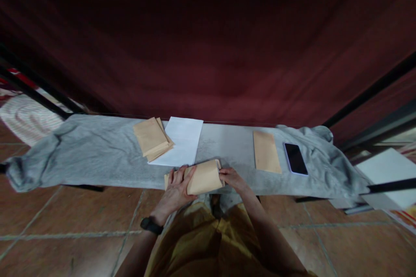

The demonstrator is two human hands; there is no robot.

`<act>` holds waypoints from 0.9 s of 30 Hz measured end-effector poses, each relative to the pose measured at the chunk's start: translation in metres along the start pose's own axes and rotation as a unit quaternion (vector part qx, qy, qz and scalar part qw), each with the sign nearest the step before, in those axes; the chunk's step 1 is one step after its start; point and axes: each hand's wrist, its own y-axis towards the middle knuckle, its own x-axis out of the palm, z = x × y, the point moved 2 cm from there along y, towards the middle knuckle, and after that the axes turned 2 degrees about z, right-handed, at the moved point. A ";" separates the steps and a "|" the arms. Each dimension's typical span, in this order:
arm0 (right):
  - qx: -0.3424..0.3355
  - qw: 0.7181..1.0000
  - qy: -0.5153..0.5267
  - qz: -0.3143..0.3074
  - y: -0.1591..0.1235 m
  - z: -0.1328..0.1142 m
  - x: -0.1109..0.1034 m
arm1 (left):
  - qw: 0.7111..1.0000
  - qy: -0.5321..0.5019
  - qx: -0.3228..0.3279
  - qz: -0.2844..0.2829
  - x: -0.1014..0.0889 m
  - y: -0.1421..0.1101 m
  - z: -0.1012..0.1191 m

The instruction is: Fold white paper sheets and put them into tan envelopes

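A tan paper envelope (205, 177) lies near the front edge of the cloth-covered bench, with a whitish edge showing at its right end. My left hand (178, 190) rests on its left part, fingers spread over the paper. At the right end, my right hand (231, 176) has its fingers closed on the envelope's edge; the fingertips are partly hidden. Behind my left hand lie several more tan envelopes (151, 136), stacked askew and overlapping white paper sheets (186, 136). One single tan envelope (266, 151) lies flat to the right of my right hand.
A dark-screened phone (295, 159) lies right of the single envelope. Grey cloth (97, 151) covers the narrow bench. A dark red curtain (208, 52) hangs behind it, between black metal bars (373, 88). At the far right stands a white box (390, 173) above the tiled floor (91, 225).
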 end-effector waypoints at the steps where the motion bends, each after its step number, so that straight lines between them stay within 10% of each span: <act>1: -0.003 1.000 0.006 0.009 0.001 0.001 0.001 | 1.000 0.000 0.001 0.001 0.000 0.000 0.000; 27: -0.076 0.967 0.110 0.218 0.006 0.018 0.018 | 1.000 -0.002 0.009 -0.011 0.000 0.010 0.005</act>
